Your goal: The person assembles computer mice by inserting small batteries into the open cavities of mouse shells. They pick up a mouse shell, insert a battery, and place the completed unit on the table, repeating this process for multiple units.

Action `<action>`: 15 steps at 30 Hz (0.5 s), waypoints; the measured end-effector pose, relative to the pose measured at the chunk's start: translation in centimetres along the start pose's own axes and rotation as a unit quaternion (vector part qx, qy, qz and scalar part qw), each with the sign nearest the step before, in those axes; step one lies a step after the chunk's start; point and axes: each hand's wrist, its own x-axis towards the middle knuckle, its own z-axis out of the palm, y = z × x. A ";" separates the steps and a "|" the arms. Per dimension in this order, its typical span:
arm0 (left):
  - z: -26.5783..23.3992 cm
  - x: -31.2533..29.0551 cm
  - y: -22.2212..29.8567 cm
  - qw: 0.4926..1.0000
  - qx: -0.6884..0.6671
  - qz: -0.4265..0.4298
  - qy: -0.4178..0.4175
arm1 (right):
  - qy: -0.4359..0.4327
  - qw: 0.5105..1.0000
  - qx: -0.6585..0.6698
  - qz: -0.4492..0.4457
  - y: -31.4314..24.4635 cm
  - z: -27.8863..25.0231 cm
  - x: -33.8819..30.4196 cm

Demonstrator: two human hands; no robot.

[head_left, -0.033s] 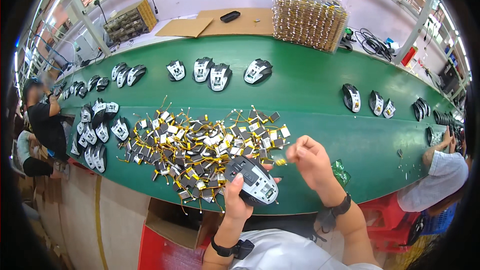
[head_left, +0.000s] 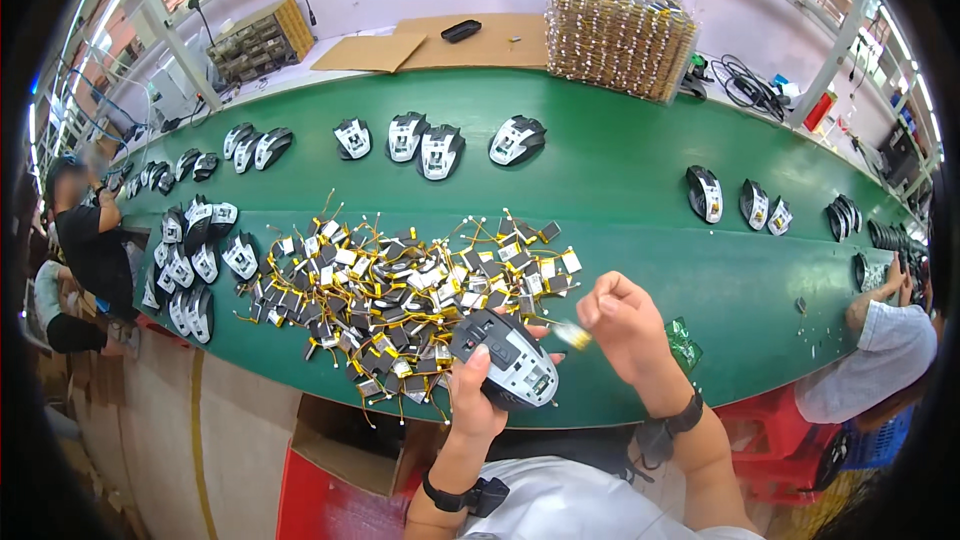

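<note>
My left hand [head_left: 474, 395] grips a black and grey computer mouse [head_left: 520, 375], its openwork grey underside tilted up. The thumb presses on its near side and fingertips show at its far edge. To its right, my right hand [head_left: 625, 320] is raised with thumb and forefinger pinched. At those fingertips is a small silver and yellow battery pack [head_left: 572, 336], smeared by motion, apart from the mouse. Whether the fingers pinch its body or its wires is hard to see. Beyond the mouse spreads a heap of similar wired battery packs [head_left: 385, 285] with white plugs.
Several mice [head_left: 200, 260] lie in a cluster left of the heap, others [head_left: 440, 152] along the green bench [head_left: 620, 175]. A green bag [head_left: 683, 344] lies beside my right forearm. A stack of packed trays [head_left: 620, 35] stands behind. Other people [head_left: 870, 350] sit at right and left.
The battery pack at my right hand has shifted slightly toward me and to the right, and its silver face now shows. The left hand and mouse stay nearly in place.
</note>
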 end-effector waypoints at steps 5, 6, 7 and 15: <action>0.3 0.1 -0.2 1.000 0.011 0.000 0.011 | 0.021 0.991 0.057 0.122 -0.5 3.6 -3.5; 0.3 0.2 -0.3 1.000 0.022 0.004 0.013 | 0.038 0.992 0.000 0.123 -0.6 4.0 -4.0; 0.4 0.2 -0.5 0.999 0.033 0.007 0.015 | 0.054 0.989 -0.056 0.124 -0.6 4.3 -4.4; 1.1 0.4 -0.9 0.995 0.084 0.002 0.046 | 0.029 0.855 -0.496 -0.146 1.3 4.0 -6.3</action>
